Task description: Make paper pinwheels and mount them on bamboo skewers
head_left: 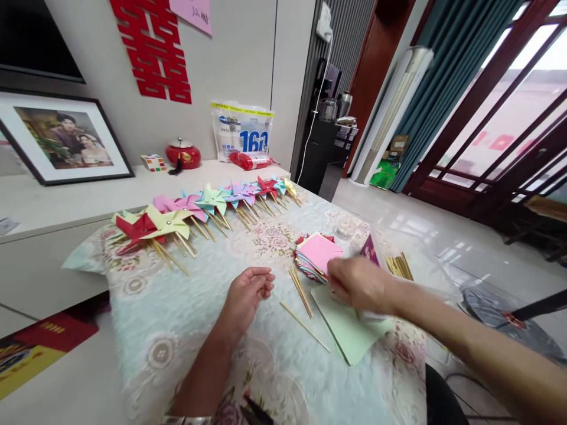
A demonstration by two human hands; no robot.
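My right hand (361,286) is blurred from motion above the light green sheet (352,330), close to the stack of coloured paper squares (316,257). I cannot tell if its fingers are closed on something or only touching the paper. My left hand (245,295) rests on the counter (177,330) with the fingers loosely curled, and it holds nothing.

The green sheet lies flat near the front right part of the counter. One thin wooden stick (305,326) lies just left of it, and a small bundle of sticks (301,289) lies between my two hands. More sticks (398,265) lie at the right edge.

I see some risks. The green sheet is near the edge of the counter, and a quick sweep of my right hand may push it off. The paper stack looks uneven, so pulling one square could drag others and spread them. The single stick may roll on the cloth if my wrist touches it. The finished pinwheels (208,206) in a row at the far side are well apart from both hands, so I think they are safe.
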